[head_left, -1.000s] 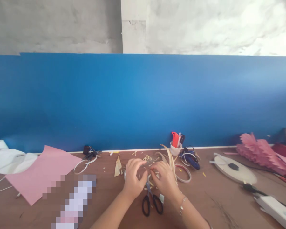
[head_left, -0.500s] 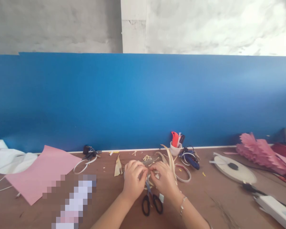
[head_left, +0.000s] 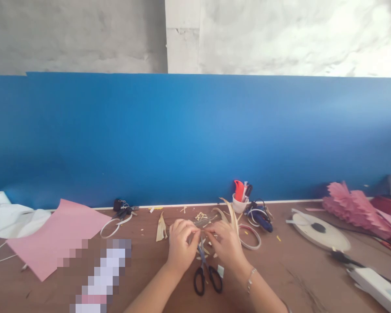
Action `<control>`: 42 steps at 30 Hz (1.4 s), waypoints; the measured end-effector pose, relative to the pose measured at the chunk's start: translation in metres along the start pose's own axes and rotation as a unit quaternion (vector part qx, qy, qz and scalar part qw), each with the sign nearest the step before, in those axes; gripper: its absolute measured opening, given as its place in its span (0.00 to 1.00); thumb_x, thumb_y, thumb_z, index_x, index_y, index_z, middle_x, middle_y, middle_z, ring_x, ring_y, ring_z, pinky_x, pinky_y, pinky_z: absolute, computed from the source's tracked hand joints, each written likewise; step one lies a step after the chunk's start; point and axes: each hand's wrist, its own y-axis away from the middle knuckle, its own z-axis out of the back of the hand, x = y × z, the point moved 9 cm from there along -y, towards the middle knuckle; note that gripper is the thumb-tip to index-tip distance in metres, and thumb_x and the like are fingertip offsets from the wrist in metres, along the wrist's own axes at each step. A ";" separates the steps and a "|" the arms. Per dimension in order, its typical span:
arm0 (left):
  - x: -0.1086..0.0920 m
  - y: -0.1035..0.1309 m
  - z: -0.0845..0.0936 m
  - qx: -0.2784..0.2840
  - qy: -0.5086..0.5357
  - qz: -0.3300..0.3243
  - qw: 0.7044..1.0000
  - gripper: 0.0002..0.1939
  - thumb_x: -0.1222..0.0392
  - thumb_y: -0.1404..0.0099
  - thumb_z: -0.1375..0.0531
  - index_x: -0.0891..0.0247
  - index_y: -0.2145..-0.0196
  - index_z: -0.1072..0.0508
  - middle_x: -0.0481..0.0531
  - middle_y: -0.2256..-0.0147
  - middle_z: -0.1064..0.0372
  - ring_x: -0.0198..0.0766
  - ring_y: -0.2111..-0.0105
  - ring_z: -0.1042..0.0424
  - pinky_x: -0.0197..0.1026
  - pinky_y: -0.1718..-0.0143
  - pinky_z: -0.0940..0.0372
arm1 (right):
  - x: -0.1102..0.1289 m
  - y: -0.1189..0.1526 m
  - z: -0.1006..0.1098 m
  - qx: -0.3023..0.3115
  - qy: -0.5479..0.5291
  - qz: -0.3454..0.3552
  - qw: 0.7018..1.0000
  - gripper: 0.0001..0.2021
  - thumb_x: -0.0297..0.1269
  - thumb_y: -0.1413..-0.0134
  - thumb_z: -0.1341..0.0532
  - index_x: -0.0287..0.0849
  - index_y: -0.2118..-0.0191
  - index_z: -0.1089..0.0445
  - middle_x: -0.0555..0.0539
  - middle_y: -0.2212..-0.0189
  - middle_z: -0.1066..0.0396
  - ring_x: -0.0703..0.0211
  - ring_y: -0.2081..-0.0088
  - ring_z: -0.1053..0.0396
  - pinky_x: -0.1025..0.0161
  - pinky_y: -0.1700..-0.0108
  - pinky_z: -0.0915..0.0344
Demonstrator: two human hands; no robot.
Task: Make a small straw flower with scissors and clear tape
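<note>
My left hand point(head_left: 182, 243) and my right hand point(head_left: 226, 243) face each other over the table, fingertips pinched close together. A thin strand point(head_left: 202, 231) seems to run between the two pinches; its kind is too small to make out. Below the fingers lie scissors point(head_left: 203, 263) with black handles toward me and blades partly under the hands. Pale dry husk-like scraps point(head_left: 206, 250) are scattered around the blades. Long pale dried strips point(head_left: 233, 213) curve up behind my right hand. Another dry piece point(head_left: 161, 227) lies left of my left hand.
A white cup point(head_left: 240, 203) with a red-handled tool stands by the blue partition point(head_left: 195, 139). Tape rolls, keys point(head_left: 124, 211) and pink paper point(head_left: 60, 237) lie leftward. To the right are a pale round reel point(head_left: 332, 237), pink pleated paper point(head_left: 355, 208) and a power strip point(head_left: 376, 284).
The fingertips of both hands have shifted slightly, and a bit more of the scraps shows between them. The scissors and other things stay where they were.
</note>
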 end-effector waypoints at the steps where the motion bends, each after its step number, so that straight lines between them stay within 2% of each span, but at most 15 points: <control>1: -0.001 0.000 0.001 -0.001 0.001 0.000 1.000 0.07 0.65 0.40 0.44 0.59 0.73 0.28 0.50 0.71 0.28 0.41 0.65 0.33 0.44 0.62 0.42 | -0.002 0.000 0.000 -0.002 -0.008 -0.006 1.000 0.10 0.34 0.44 0.44 0.45 0.72 0.28 0.49 0.76 0.28 0.56 0.70 0.33 0.58 0.64 0.39; 4: 0.001 0.000 0.001 0.000 0.014 0.012 1.000 0.07 0.63 0.40 0.43 0.59 0.74 0.28 0.50 0.71 0.28 0.42 0.65 0.33 0.45 0.62 0.41 | -0.008 0.000 -0.001 -0.007 -0.056 -0.038 0.998 0.10 0.35 0.45 0.44 0.45 0.73 0.27 0.48 0.76 0.28 0.56 0.69 0.32 0.59 0.64 0.38; 7: 0.009 -0.001 -0.001 0.003 0.051 0.053 0.997 0.08 0.62 0.40 0.44 0.60 0.75 0.28 0.51 0.71 0.29 0.42 0.65 0.34 0.45 0.61 0.41 | -0.021 0.001 -0.005 -0.008 -0.169 -0.132 0.977 0.08 0.38 0.49 0.41 0.43 0.73 0.27 0.47 0.75 0.27 0.55 0.69 0.31 0.60 0.66 0.36; 11: 0.018 -0.001 -0.008 0.018 0.124 0.105 0.987 0.09 0.62 0.41 0.44 0.60 0.77 0.29 0.50 0.73 0.30 0.41 0.66 0.34 0.43 0.62 0.40 | -0.037 0.011 -0.022 0.003 -0.359 -0.287 0.888 0.12 0.46 0.57 0.36 0.40 0.74 0.28 0.49 0.78 0.30 0.59 0.75 0.33 0.64 0.74 0.38; 14: 0.018 -0.002 -0.013 0.038 0.174 0.121 0.977 0.09 0.62 0.41 0.44 0.60 0.78 0.30 0.49 0.74 0.31 0.40 0.67 0.33 0.43 0.61 0.41 | -0.039 0.017 -0.031 0.000 -0.454 -0.333 0.827 0.14 0.47 0.60 0.34 0.40 0.76 0.31 0.51 0.79 0.32 0.63 0.78 0.36 0.66 0.76 0.41; 17: 0.021 -0.001 -0.017 0.042 0.226 0.156 0.961 0.09 0.62 0.43 0.42 0.61 0.79 0.29 0.50 0.74 0.31 0.41 0.66 0.33 0.43 0.59 0.42 | -0.039 0.021 -0.038 0.004 -0.500 -0.354 0.790 0.13 0.46 0.58 0.34 0.41 0.76 0.32 0.53 0.79 0.34 0.65 0.79 0.39 0.68 0.77 0.43; 19: 0.029 0.003 -0.022 0.032 0.288 0.215 0.933 0.07 0.60 0.45 0.40 0.61 0.79 0.28 0.50 0.73 0.31 0.40 0.67 0.34 0.42 0.60 0.42 | -0.038 0.021 -0.040 0.012 -0.513 -0.354 0.782 0.12 0.45 0.58 0.35 0.41 0.75 0.32 0.54 0.80 0.35 0.66 0.78 0.40 0.69 0.77 0.44; 22: 0.041 0.013 -0.032 0.013 0.411 0.313 0.856 0.06 0.58 0.48 0.37 0.63 0.77 0.28 0.48 0.73 0.32 0.37 0.69 0.36 0.38 0.64 0.41 | -0.035 0.021 -0.040 0.021 -0.507 -0.347 0.789 0.11 0.43 0.58 0.34 0.40 0.77 0.33 0.54 0.80 0.36 0.67 0.78 0.42 0.70 0.76 0.46; 24: 0.042 0.018 -0.038 0.013 0.468 0.346 0.813 0.07 0.57 0.50 0.36 0.63 0.76 0.28 0.47 0.74 0.33 0.35 0.70 0.37 0.36 0.65 0.42 | -0.033 0.021 -0.041 0.027 -0.514 -0.346 0.784 0.11 0.41 0.58 0.34 0.40 0.77 0.33 0.54 0.80 0.37 0.68 0.78 0.42 0.70 0.76 0.46; 26: 0.040 0.019 -0.041 0.023 0.494 0.357 0.792 0.08 0.57 0.50 0.36 0.64 0.76 0.29 0.46 0.75 0.34 0.33 0.71 0.38 0.35 0.65 0.43 | -0.031 0.022 -0.042 0.029 -0.544 -0.353 0.761 0.10 0.39 0.58 0.34 0.40 0.77 0.33 0.54 0.80 0.37 0.68 0.78 0.43 0.70 0.76 0.46; 29: 0.036 0.019 -0.044 0.047 0.493 0.364 0.789 0.09 0.57 0.51 0.35 0.64 0.78 0.29 0.45 0.77 0.35 0.32 0.73 0.39 0.34 0.68 0.44 | -0.028 0.022 -0.043 0.020 -0.593 -0.360 0.720 0.09 0.36 0.59 0.33 0.40 0.77 0.33 0.54 0.79 0.36 0.68 0.78 0.42 0.69 0.74 0.44; 33: 0.032 0.020 -0.047 0.079 0.481 0.373 0.789 0.10 0.56 0.53 0.34 0.65 0.79 0.30 0.45 0.78 0.35 0.32 0.75 0.40 0.34 0.69 0.45 | -0.027 0.020 -0.042 0.001 -0.617 -0.355 0.702 0.08 0.35 0.61 0.33 0.40 0.78 0.32 0.53 0.78 0.34 0.67 0.76 0.40 0.69 0.72 0.41; 36: 0.033 0.019 -0.045 0.083 0.464 0.373 0.799 0.11 0.55 0.54 0.34 0.64 0.79 0.29 0.46 0.78 0.35 0.33 0.75 0.39 0.35 0.70 0.44 | -0.031 0.020 -0.041 -0.010 -0.607 -0.366 0.706 0.07 0.35 0.63 0.32 0.41 0.77 0.31 0.54 0.80 0.34 0.68 0.78 0.40 0.69 0.73 0.42; 38: 0.035 0.017 -0.042 0.078 0.447 0.366 0.812 0.11 0.53 0.52 0.35 0.64 0.77 0.27 0.47 0.77 0.33 0.35 0.73 0.37 0.36 0.69 0.43 | -0.034 0.021 -0.040 -0.012 -0.585 -0.377 0.718 0.08 0.36 0.63 0.32 0.41 0.74 0.29 0.54 0.80 0.34 0.68 0.79 0.40 0.69 0.76 0.43; 42: 0.039 0.015 -0.038 0.055 0.428 0.347 0.833 0.10 0.53 0.49 0.37 0.64 0.74 0.25 0.49 0.73 0.30 0.38 0.69 0.34 0.37 0.64 0.41 | -0.037 0.025 -0.041 0.002 -0.529 -0.408 0.744 0.15 0.41 0.66 0.31 0.40 0.68 0.26 0.51 0.76 0.30 0.66 0.79 0.38 0.68 0.79 0.44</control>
